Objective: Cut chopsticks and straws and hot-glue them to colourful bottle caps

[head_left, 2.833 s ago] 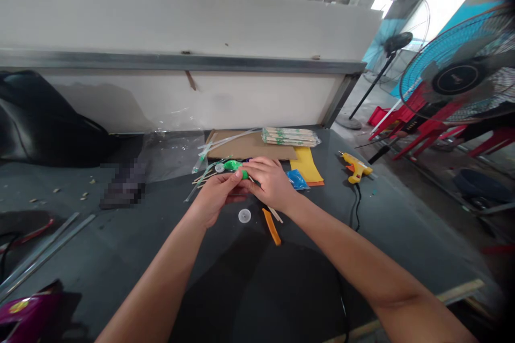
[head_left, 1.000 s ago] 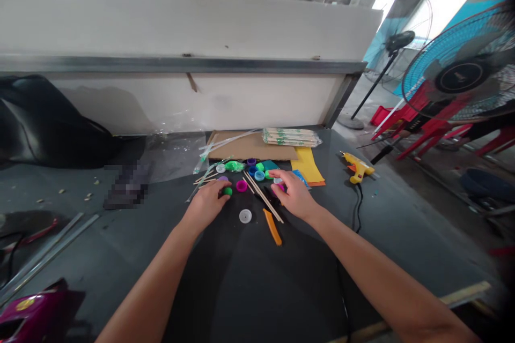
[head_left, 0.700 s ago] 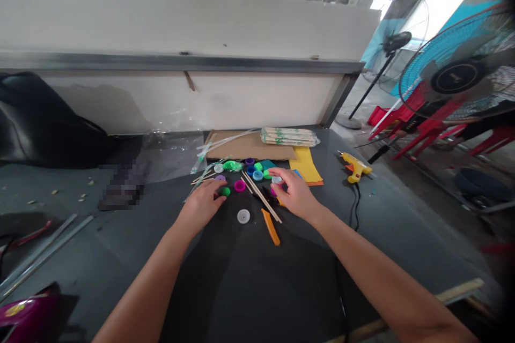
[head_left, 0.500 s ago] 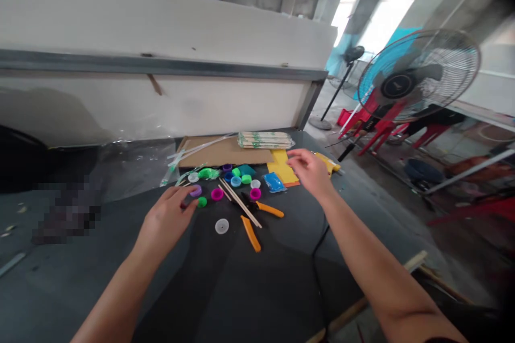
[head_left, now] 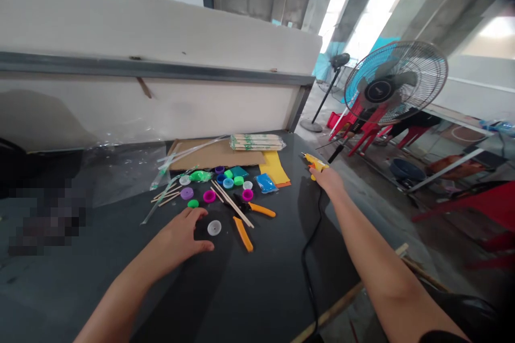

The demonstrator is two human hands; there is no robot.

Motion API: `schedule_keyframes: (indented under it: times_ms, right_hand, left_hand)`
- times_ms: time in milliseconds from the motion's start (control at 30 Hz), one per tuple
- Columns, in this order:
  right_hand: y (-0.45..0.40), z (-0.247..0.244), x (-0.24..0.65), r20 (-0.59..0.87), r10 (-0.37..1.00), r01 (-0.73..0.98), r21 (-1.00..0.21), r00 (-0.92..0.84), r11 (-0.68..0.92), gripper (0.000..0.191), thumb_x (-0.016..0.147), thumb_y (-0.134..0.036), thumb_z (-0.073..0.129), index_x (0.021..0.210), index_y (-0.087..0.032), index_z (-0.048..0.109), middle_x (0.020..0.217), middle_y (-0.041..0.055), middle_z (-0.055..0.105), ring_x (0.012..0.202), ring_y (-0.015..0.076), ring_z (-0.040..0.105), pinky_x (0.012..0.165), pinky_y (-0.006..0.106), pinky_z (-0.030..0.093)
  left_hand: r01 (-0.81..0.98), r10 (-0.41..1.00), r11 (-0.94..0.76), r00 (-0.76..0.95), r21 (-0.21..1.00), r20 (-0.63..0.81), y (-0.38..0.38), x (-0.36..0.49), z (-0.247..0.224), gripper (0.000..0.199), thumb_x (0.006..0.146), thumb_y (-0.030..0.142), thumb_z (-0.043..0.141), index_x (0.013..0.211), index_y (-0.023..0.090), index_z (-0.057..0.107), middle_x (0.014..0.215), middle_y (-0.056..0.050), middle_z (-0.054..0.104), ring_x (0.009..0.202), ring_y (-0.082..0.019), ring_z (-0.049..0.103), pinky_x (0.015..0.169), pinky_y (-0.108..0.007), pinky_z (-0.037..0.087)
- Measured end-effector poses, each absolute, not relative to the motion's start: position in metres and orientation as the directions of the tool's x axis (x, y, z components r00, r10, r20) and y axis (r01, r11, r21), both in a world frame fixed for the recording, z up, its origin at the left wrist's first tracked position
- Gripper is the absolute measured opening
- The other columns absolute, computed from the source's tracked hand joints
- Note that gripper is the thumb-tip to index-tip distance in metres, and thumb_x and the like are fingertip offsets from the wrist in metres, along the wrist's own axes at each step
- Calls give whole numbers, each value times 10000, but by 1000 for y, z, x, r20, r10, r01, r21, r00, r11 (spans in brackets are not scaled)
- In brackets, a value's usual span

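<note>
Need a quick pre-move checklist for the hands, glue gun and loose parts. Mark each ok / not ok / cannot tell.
1. Right hand at glue gun: ok, at the handle.
2. Firm grip on it: cannot tell, the hand covers much of the handle.
3. Left hand free: ok, fingers and thumb spread, beside the white cap.
4. Black cord away from the orange-handled pliers: ok, it runs well to their right.
5. Pliers closed: not ok, handles splayed, wooden sticks lying across.
6. Gun heated: cannot tell, nothing visible shows it.
</note>
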State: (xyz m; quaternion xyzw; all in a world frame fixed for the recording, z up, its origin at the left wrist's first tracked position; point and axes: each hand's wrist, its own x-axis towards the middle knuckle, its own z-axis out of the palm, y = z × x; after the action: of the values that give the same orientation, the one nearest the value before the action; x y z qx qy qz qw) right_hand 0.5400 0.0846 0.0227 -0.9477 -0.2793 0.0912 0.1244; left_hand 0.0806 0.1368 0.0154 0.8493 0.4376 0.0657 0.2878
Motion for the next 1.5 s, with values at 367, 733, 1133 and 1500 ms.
schedule_keyframes:
  times_ms: [367, 733, 1133, 1500]
  right_hand:
    - [89, 28, 533, -284, 559, 297, -618, 779, -728, 209, 688, -306, 631, 776, -116, 633, 579, 77, 605, 580, 195, 614, 501, 269, 477]
    - [55, 65, 451, -329, 869, -284, -931, 371, -231, 216, 713, -103, 537, 914, -181, 546, 848, 66, 702, 662, 126, 657, 506, 199, 540]
    - [69, 62, 316, -202, 978, -445, -873, -45, -200, 269, 834, -424, 588, 749, -174, 536, 612, -1, 616, 465, 98, 555, 423, 203, 478]
    - [51, 37, 310, -131, 980, -501, -844, -148, -189, 205, 725, -255, 662, 900, -170, 599, 688, 12, 657, 527, 130, 595, 484, 252, 506]
  left_hand:
    - [645, 752, -522, 657, 559, -56, 136, 83, 8, 539, 661, 451, 690, 1141, 234, 575, 1176, -96, 556, 1072, -318, 572, 914, -435, 452]
    - [610, 757, -523, 653, 596, -4, 130, 88, 17, 411, 690, 377, 683, 1079, 263, 616, 1096, -50, 572, 1016, -257, 576, 890, -383, 452]
    - [497, 932, -285, 345, 820, 114, 132, 90, 33, 229, 729, 320, 599, 923, 212, 544, 890, -14, 658, 828, -180, 639, 752, -312, 506]
    - [326, 980, -132, 183, 936, 74, 115, 88, 25, 303, 684, 295, 665, 932, 189, 527, 897, -31, 671, 853, -194, 656, 779, -360, 535]
